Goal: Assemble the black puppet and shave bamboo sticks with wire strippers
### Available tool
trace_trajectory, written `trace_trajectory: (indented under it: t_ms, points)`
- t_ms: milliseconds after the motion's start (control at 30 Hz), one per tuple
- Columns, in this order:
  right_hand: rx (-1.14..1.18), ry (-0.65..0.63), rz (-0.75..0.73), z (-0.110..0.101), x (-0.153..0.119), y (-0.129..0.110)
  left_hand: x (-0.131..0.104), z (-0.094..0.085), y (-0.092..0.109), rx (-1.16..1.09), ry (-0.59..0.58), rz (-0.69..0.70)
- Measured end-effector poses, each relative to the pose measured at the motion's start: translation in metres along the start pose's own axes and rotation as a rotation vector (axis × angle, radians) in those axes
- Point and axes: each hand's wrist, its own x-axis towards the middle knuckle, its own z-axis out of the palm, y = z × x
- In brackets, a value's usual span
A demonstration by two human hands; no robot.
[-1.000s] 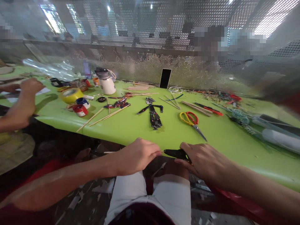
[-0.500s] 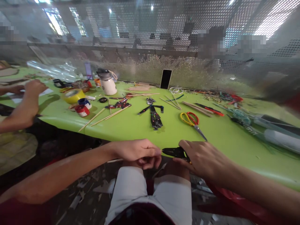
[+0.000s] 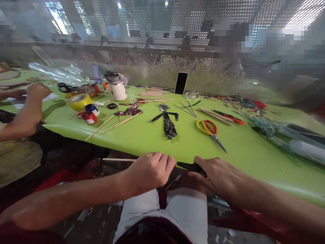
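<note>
My left hand (image 3: 156, 169) is closed around a thin wooden stick (image 3: 119, 159), whose long end points left past the table edge. A tiny tip of the stick shows beyond my fingers, close to the jaws of the pliers. My right hand (image 3: 215, 174) grips black pliers (image 3: 189, 166) with a bit of yellow at the handle. Their jaws point left and look closed at the stick's tip; whether they touch it I cannot tell. Beyond my hands a flat black jointed puppet figure (image 3: 169, 127) lies on the green table (image 3: 142, 142), beside scissors (image 3: 213, 137) with yellow and red handles.
Another figure (image 3: 130, 110) lies among sticks at the left. Behind are paint pots (image 3: 89, 117), yellow tape (image 3: 80, 101), a white jug (image 3: 118, 89) and a phone (image 3: 181, 83) leaning on the mesh. A red cutter (image 3: 236, 119) lies at right. Another person's arm (image 3: 27, 112) rests at left.
My left hand has turned over, knuckles now upward, and the stick's long end has come up into view at the left. My right hand and the pliers have barely moved, tilting slightly.
</note>
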Motion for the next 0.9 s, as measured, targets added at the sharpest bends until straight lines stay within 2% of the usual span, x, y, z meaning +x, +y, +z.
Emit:
trace_trajectory:
  t_ms: [67, 100, 167, 233, 300, 400, 467, 500, 533, 600, 700, 800, 867, 900]
  points:
    - [0.089, -0.03, 0.002, -0.002, -0.001, 0.0, -0.004, 0.005, 0.008, 0.281, 0.145, 0.023]
    - [0.115, -0.037, 0.003, -0.003, -0.001, 0.0, -0.004, 0.006, 0.011, 0.328, 0.171, 0.015]
    - [0.111, -0.024, 0.004, -0.003, 0.0, 0.001, -0.003, 0.002, 0.011, 0.218, 0.118, -0.045]
    - [0.042, 0.037, -0.008, -0.002, 0.001, 0.003, 0.001, -0.006, 0.004, -0.109, -0.029, -0.143]
    - [-0.037, 0.097, -0.041, -0.001, 0.002, 0.006, 0.005, -0.015, -0.007, -0.564, -0.229, -0.216]
    - [-0.103, 0.142, -0.096, 0.0, 0.003, 0.009, 0.009, -0.019, -0.025, -1.198, -0.511, -0.236]
    - [-0.123, 0.156, -0.118, 0.001, 0.004, 0.01, 0.01, -0.017, -0.03, -1.41, -0.585, -0.238]
    - [-0.128, 0.158, -0.127, 0.001, 0.003, 0.01, 0.009, -0.017, -0.031, -1.433, -0.58, -0.244]
    - [-0.13, 0.155, -0.131, 0.002, 0.003, 0.01, 0.009, -0.016, -0.03, -1.399, -0.555, -0.248]
    - [-0.118, 0.13, -0.126, 0.002, 0.003, 0.01, 0.008, -0.016, -0.025, -1.185, -0.457, -0.22]
    - [-0.065, 0.065, -0.089, 0.002, 0.003, 0.009, 0.005, -0.013, -0.012, -0.611, -0.219, -0.067]
    - [0.017, -0.006, -0.039, 0.005, 0.002, 0.009, 0.001, 0.0, -0.002, 0.004, 0.039, 0.06]
    - [0.062, -0.023, -0.015, 0.008, 0.002, 0.009, -0.003, 0.01, 0.002, 0.251, 0.149, 0.083]
    - [0.069, -0.013, -0.012, 0.01, 0.002, 0.01, -0.004, 0.014, 0.003, 0.296, 0.169, 0.076]
